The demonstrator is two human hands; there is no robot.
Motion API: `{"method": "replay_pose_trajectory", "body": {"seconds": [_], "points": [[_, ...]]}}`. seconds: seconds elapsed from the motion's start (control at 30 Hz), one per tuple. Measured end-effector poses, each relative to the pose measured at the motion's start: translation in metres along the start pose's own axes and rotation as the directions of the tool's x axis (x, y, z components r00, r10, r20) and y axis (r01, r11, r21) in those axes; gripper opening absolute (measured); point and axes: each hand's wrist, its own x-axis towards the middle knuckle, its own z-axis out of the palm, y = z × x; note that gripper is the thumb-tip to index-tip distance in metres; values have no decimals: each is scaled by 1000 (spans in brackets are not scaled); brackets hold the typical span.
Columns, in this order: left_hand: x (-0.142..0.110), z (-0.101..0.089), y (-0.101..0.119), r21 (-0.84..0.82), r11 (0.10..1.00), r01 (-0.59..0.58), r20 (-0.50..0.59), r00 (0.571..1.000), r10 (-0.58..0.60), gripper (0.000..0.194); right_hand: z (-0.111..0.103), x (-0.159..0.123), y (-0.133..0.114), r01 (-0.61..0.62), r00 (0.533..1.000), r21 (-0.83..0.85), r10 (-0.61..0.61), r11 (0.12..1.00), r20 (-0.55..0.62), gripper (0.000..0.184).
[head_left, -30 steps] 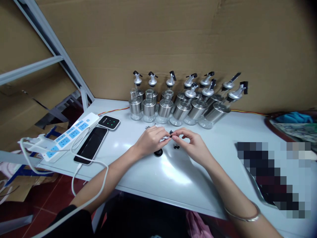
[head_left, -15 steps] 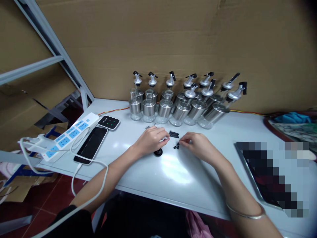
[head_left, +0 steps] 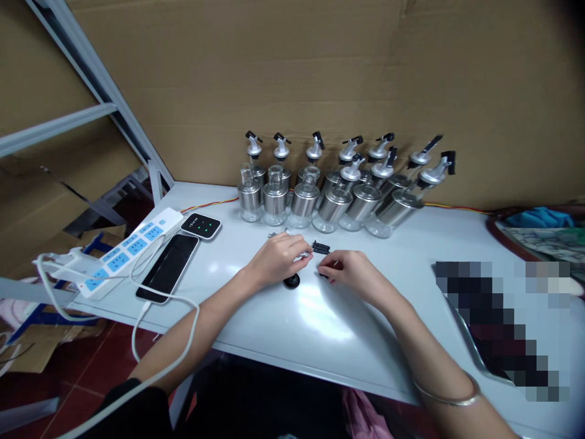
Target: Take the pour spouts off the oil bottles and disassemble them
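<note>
My left hand hovers low over the table with thumb and fingers pinched together; what lies between them is too small to make out. My right hand bends down at the middle, its fingertips closed over the small black pieces, which it mostly covers. Between and behind the hands lie several thin black strips. A round black cap rests just below my left hand. Small silvery parts show partly behind the left hand.
Several glass bottles with steel bands stand behind the hands, many topped with silver pourers. To the left are a power strip, a phone, a small device and a white cable crossing my left forearm. A blurred-out object lies right.
My right hand has moved slightly left and down, so its fingertips now cover the small black pieces that lay beside them. My left hand stays about where it was.
</note>
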Motion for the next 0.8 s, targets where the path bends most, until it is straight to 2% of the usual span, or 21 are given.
{"method": "replay_pose_trajectory", "body": {"seconds": [0.23, 0.37, 0.5, 0.6, 0.8], "points": [[0, -1, 0, -8, 1000, -18, -35, 999, 17, 12, -1, 1, 1, -50, 999, 59, 49, 997, 10, 14], [0, -1, 1, -11, 1000, 14, -21, 1000, -14, 13, -2, 2, 2, -41, 999, -12, 41, 999, -35, 23], [-1, 1, 5, -19, 1000, 0, 19, 1000, 0, 15, -3, 1, 2, -17, 996, -74, 10, 997, -94, 24], [0, 3, 8, -29, 999, -32, 28, 999, 33, 14, -3, 0, -1, -17, 998, -48, 14, 999, -68, 20], [0, 1, 7, -43, 999, -12, -36, 999, 11, 10, -2, 1, -3, -59, 998, 17, 59, 998, -11, 14]]}}
